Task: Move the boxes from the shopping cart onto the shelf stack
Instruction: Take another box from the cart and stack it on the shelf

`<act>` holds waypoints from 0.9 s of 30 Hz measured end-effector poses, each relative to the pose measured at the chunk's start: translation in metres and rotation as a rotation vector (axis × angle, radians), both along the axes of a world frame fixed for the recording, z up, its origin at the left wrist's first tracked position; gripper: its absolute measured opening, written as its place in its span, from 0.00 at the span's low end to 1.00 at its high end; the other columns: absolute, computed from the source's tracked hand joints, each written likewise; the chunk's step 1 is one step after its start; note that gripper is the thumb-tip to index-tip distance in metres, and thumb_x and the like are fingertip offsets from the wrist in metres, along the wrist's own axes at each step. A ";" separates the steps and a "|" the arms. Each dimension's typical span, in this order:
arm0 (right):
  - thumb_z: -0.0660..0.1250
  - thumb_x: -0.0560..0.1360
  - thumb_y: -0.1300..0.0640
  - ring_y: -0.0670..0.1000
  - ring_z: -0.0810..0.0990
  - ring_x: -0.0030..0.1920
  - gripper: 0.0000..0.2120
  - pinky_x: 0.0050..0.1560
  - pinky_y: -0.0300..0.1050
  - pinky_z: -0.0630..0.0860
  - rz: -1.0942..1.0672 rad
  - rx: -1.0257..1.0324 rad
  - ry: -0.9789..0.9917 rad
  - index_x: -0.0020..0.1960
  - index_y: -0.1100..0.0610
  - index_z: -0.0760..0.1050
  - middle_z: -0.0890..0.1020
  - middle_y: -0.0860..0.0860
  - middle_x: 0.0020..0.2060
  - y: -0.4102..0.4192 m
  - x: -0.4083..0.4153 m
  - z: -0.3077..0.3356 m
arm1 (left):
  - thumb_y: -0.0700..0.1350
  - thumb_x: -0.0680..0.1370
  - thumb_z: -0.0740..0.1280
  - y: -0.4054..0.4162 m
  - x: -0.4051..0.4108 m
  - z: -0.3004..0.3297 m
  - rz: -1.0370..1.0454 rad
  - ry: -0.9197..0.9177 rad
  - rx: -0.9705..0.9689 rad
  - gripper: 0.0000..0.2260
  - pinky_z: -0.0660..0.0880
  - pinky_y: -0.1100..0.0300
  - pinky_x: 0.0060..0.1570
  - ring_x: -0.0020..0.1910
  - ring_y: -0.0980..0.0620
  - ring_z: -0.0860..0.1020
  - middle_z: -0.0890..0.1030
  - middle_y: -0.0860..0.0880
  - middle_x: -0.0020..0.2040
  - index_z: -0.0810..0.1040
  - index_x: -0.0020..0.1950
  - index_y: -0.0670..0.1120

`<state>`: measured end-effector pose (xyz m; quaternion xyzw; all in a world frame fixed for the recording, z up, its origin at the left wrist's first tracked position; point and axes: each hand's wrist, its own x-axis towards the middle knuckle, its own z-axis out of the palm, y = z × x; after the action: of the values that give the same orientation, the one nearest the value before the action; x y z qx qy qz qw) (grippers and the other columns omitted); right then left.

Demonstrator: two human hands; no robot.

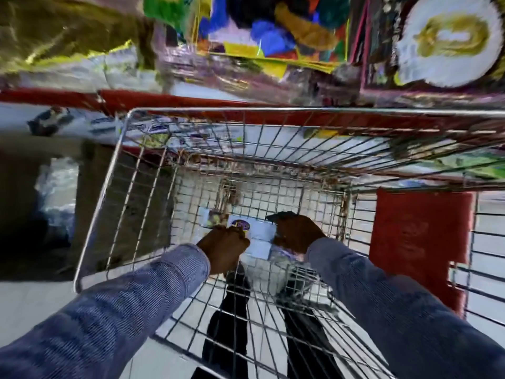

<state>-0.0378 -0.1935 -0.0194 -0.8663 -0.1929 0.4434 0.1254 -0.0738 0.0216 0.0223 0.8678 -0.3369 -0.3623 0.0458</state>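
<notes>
A wire shopping cart [109, 187] fills the middle of the blurred head view. At its bottom lies a white box [261, 232] with a purple oval label and a small picture at its left end. Both of my arms, in blue sleeves, reach down into the cart. My left hand [225, 248] grips the near left edge of the box with curled fingers. My right hand [296, 232] holds its right end. The shelf stack [273, 45] rises behind the cart, packed with colourful wrapped goods.
A red shelf edge [169, 101] runs just beyond the cart's far rim. A red panel [418, 236] hangs on the wire frame to the right. A white round package [448, 42] sits on the shelf at upper right. A dark gap with plastic-wrapped goods [57, 192] lies to the left.
</notes>
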 end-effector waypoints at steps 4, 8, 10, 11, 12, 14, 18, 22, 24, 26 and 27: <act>0.69 0.74 0.49 0.58 0.80 0.58 0.26 0.59 0.54 0.78 0.071 0.036 0.003 0.69 0.53 0.68 0.79 0.55 0.62 0.001 0.013 -0.001 | 0.37 0.71 0.70 0.000 0.002 -0.007 -0.090 -0.010 0.053 0.06 0.78 0.48 0.40 0.45 0.38 0.81 0.81 0.42 0.46 0.78 0.47 0.42; 0.70 0.71 0.51 0.60 0.80 0.55 0.28 0.51 0.53 0.79 0.077 -0.009 -0.109 0.67 0.55 0.65 0.79 0.57 0.58 0.001 0.018 -0.002 | 0.38 0.73 0.68 -0.005 0.000 -0.015 -0.117 -0.070 0.093 0.10 0.76 0.47 0.47 0.53 0.39 0.78 0.80 0.41 0.53 0.77 0.54 0.41; 0.69 0.71 0.52 0.62 0.76 0.59 0.31 0.54 0.56 0.77 0.067 -0.044 -0.153 0.70 0.58 0.63 0.77 0.58 0.61 0.002 0.017 -0.004 | 0.40 0.72 0.70 -0.008 0.000 -0.021 -0.129 -0.092 0.116 0.13 0.77 0.47 0.49 0.54 0.39 0.78 0.81 0.41 0.54 0.77 0.56 0.40; 0.69 0.71 0.52 0.62 0.75 0.61 0.32 0.56 0.57 0.76 0.083 -0.063 -0.170 0.71 0.58 0.62 0.76 0.59 0.62 0.004 0.016 -0.004 | 0.41 0.72 0.70 -0.010 -0.001 -0.023 -0.133 -0.112 0.130 0.14 0.76 0.47 0.50 0.53 0.40 0.78 0.81 0.42 0.54 0.77 0.56 0.40; 0.69 0.71 0.53 0.61 0.74 0.62 0.33 0.57 0.58 0.75 0.101 -0.075 -0.188 0.71 0.58 0.61 0.75 0.58 0.63 0.007 0.015 -0.006 | 0.41 0.72 0.70 -0.014 -0.002 -0.024 -0.125 -0.119 0.153 0.15 0.76 0.47 0.50 0.53 0.40 0.79 0.81 0.42 0.54 0.76 0.58 0.40; 0.68 0.72 0.54 0.61 0.74 0.61 0.29 0.57 0.58 0.75 0.104 -0.083 -0.212 0.70 0.58 0.63 0.76 0.58 0.62 0.011 0.012 -0.011 | 0.36 0.76 0.66 -0.020 -0.004 -0.028 -0.089 -0.126 0.195 0.14 0.76 0.48 0.48 0.54 0.39 0.78 0.80 0.40 0.56 0.73 0.61 0.38; 0.67 0.72 0.57 0.60 0.79 0.54 0.21 0.50 0.54 0.79 0.032 -0.040 -0.233 0.64 0.58 0.69 0.81 0.58 0.54 0.010 0.016 -0.002 | 0.31 0.76 0.62 -0.031 0.000 -0.026 -0.065 -0.094 0.241 0.12 0.77 0.46 0.48 0.55 0.38 0.79 0.81 0.38 0.56 0.74 0.59 0.36; 0.68 0.69 0.54 0.59 0.80 0.53 0.21 0.47 0.49 0.77 -0.053 0.038 -0.268 0.61 0.55 0.72 0.82 0.56 0.52 0.001 0.023 0.044 | 0.35 0.74 0.68 -0.026 0.008 0.003 0.041 -0.046 0.173 0.12 0.77 0.48 0.46 0.53 0.38 0.79 0.81 0.39 0.55 0.75 0.58 0.38; 0.68 0.68 0.50 0.59 0.81 0.53 0.22 0.47 0.49 0.77 -0.036 0.086 -0.334 0.61 0.54 0.73 0.83 0.55 0.52 -0.004 0.027 0.078 | 0.40 0.73 0.71 -0.017 0.008 0.024 0.124 -0.041 0.065 0.14 0.77 0.48 0.46 0.53 0.38 0.80 0.81 0.39 0.53 0.76 0.58 0.39; 0.69 0.66 0.45 0.57 0.82 0.52 0.23 0.46 0.47 0.78 -0.014 0.103 -0.428 0.59 0.51 0.74 0.84 0.54 0.51 -0.008 0.038 0.125 | 0.43 0.68 0.76 -0.007 0.014 0.062 0.227 -0.087 -0.049 0.18 0.80 0.49 0.43 0.48 0.37 0.82 0.84 0.39 0.49 0.79 0.55 0.40; 0.69 0.65 0.43 0.57 0.83 0.50 0.23 0.45 0.47 0.78 -0.008 0.116 -0.464 0.58 0.50 0.75 0.84 0.53 0.50 -0.010 0.044 0.147 | 0.44 0.64 0.78 -0.002 0.017 0.078 0.250 -0.121 -0.088 0.20 0.82 0.49 0.40 0.45 0.38 0.83 0.85 0.40 0.47 0.81 0.53 0.41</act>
<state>0.0065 -0.2035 0.1273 -0.9371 -0.2382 0.2200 0.1289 -0.0569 0.0194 0.1000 0.9204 -0.2440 -0.2859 0.1080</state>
